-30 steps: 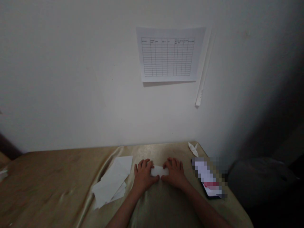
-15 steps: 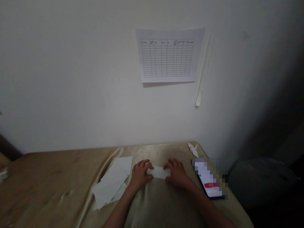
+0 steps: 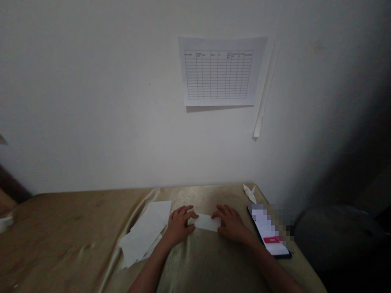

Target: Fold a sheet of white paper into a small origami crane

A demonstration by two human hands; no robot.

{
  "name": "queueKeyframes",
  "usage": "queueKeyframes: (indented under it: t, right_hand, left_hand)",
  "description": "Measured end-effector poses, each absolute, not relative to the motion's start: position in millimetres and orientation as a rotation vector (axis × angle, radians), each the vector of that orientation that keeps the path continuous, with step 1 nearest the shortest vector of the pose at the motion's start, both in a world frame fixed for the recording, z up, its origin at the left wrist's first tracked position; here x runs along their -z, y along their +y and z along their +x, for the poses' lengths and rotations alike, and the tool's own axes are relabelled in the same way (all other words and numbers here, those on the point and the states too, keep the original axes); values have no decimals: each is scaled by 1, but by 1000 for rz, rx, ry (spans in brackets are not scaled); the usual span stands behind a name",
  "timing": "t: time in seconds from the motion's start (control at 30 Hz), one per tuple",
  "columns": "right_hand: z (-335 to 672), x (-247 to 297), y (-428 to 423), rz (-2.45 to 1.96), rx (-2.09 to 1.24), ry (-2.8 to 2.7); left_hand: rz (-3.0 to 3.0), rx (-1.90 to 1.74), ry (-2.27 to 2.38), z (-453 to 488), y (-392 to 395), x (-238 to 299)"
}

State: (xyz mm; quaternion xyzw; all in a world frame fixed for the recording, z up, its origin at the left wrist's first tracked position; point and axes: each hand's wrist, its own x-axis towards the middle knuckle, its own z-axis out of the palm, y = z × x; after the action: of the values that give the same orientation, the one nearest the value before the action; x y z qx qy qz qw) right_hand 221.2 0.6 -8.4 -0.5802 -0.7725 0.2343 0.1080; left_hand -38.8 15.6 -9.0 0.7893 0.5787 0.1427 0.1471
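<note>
Lying between parted fingers, the white paper sits just beside the empty left hand. The right hand overlaps its other end, grip unclear.

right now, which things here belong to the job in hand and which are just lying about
In use, it seems:
left hand
right hand
small white paper
probably the loose white sheets

Apparently not in use:
phone
folded white piece, role unclear
wall chart

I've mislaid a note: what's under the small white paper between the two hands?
Golden cloth shows around the white paper; whatever lies directly beneath it is covered.
</note>
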Motion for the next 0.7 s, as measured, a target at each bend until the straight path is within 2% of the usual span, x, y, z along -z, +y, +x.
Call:
queueKeyframes:
  t: [0.43,0.7]
  right_hand:
    - [221,8,-1,-1631,-660,-2255]
    - [220,2,13,-1467,-695,-2351]
  left_hand:
    - [2360,-545,1532,-48,26,24]
    - [2354,-460,1517,-37,16,17]
